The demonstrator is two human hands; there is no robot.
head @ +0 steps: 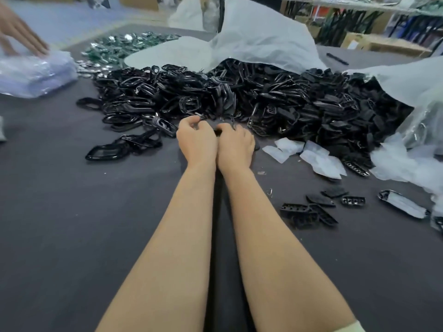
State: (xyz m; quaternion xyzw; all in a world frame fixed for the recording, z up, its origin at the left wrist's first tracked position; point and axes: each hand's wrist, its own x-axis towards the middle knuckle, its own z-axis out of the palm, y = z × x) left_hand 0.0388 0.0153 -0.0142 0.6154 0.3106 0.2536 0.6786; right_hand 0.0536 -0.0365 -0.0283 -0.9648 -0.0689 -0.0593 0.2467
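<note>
Work sits at the near edge of the heap of black parts (239, 97). My left grip (196, 140) and right grip (236, 144) are pressed side by side there with fingers curled in. Both are closed narrowly on a small black part (217, 133), which shows only as a dark sliver between them. I cannot tell exactly what it is. A thin metal wire (233, 125) pokes up at the right fingertips.

I judge the job barely begun. The heap is large and spills out of the white plastic sack (259, 37) behind it. Only a few glossy frames (124, 144) lie loose on the bench (72, 212), just left of the heap's near edge. A small cluster of perforated inserts (309, 212) lies nearer to me, off the heap's right end. Nearly all of the heap looks untouched.

Behind the heap's left end lies a spread of green and silver pieces (115, 47). Far left of the heap, another person's hand (21, 34) rests on a clear bag (33, 75).

I can read no writing. A carton (374, 44) beyond the heap's right end bears a pale label, too blurred to read, and the dark pen (337, 59) near it shows no marking.
</note>
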